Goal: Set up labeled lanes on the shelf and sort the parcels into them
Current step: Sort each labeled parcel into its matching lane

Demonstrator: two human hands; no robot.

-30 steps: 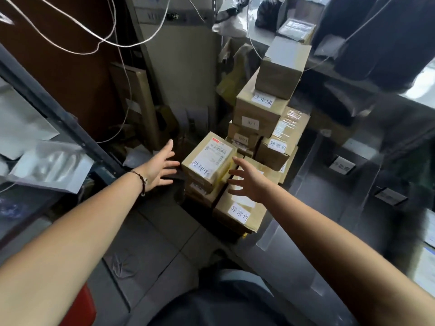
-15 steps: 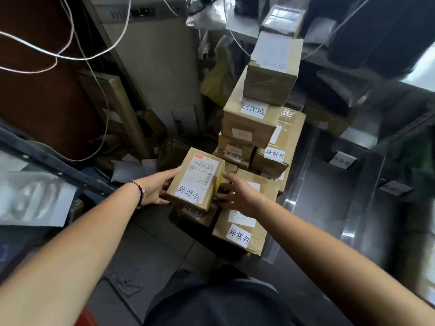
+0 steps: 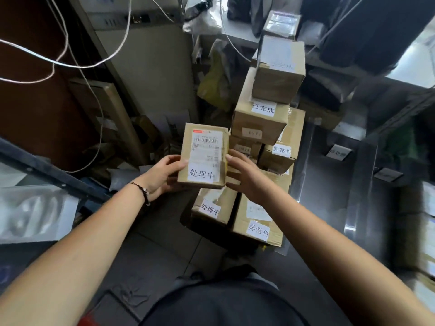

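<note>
A small cardboard parcel (image 3: 203, 156) with a shipping label and a white tag reading 处理中 is lifted above the floor pile. My left hand (image 3: 162, 175) grips its left side and my right hand (image 3: 244, 177) grips its right side. Below it lies another 处理中 parcel (image 3: 213, 208) beside a larger 异常件 parcel (image 3: 259, 222). Behind stands a stack with a 已完成 parcel (image 3: 259, 121), a second 异常件 parcel (image 3: 279, 156) and a taped box (image 3: 279, 69) on top. The metal shelf (image 3: 367, 165) at the right carries white lane labels (image 3: 339, 152).
A dark shelf rail (image 3: 47, 170) with silver plastic bags (image 3: 35, 212) runs along the left. White cables (image 3: 70, 64) hang at the upper left. Flat cartons (image 3: 113, 118) lean against a grey cabinet (image 3: 150, 67). Grey floor tiles (image 3: 153, 250) lie in front of the pile.
Both hands reached the top 处理中 parcel, closed on its sides and lifted it off the pile towards me, uncovering the 处理中 parcel beneath.
</note>
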